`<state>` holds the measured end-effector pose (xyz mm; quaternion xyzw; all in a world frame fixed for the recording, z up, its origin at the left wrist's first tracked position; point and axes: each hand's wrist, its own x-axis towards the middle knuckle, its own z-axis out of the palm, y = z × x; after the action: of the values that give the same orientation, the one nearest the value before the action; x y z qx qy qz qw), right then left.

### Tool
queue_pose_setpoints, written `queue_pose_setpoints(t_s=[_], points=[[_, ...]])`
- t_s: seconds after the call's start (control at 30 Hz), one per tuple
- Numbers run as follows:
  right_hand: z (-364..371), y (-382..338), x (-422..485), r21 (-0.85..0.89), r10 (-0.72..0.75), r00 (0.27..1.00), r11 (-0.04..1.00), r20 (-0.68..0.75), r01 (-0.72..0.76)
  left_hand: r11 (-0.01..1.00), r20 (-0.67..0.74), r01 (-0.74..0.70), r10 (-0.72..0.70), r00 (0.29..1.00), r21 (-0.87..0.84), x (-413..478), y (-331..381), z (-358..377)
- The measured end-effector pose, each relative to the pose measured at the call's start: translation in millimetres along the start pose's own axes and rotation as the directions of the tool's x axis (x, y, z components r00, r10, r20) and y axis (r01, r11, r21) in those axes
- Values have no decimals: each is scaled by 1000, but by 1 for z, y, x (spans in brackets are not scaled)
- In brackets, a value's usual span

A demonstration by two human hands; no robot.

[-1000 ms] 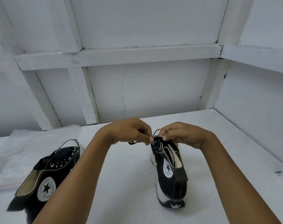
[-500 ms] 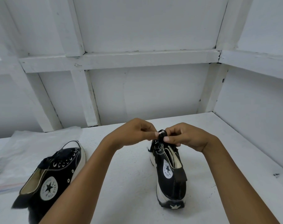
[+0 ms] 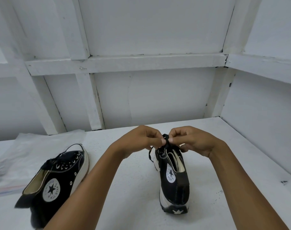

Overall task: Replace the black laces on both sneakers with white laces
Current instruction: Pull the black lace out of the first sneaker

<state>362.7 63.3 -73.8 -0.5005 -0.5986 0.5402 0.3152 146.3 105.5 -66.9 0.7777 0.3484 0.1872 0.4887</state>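
A black high-top sneaker (image 3: 173, 181) with a white sole stands upright on the white table, heel toward me. Over its front, my left hand (image 3: 139, 140) and my right hand (image 3: 191, 140) meet fingertip to fingertip and pinch its black lace (image 3: 165, 136); a loose end of that lace (image 3: 149, 154) hangs down the sneaker's left side. The second black sneaker (image 3: 56, 176) lies tilted on its side at the left, still threaded with a black lace. No white laces are plainly visible.
A crumpled clear plastic bag (image 3: 33, 150) lies at the back left behind the second sneaker. White framed walls close the table (image 3: 124, 188) at the back and right. A small dark mark (image 3: 284, 182) sits by the right wall.
Both hands have risen slightly and come closer together above the sneaker's front, lifting a loop of the black lace. The sneakers have not moved.
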Motion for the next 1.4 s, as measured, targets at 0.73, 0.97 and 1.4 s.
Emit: queue_pose_setpoints(t_s=[0.73,0.97,1.4], points=[[-3,5,-4,252,-21,1000,967,10,18,987,-48,67,-74,996,-147,0,8,10],[-9,9,-8,180,-29,998,983,-47,37,741,-108,68,-186,977,-669,5,8,8],[-2,3,4,397,11,910,902,-415,170,952,-10,90,-97,995,-291,7,18,19]])
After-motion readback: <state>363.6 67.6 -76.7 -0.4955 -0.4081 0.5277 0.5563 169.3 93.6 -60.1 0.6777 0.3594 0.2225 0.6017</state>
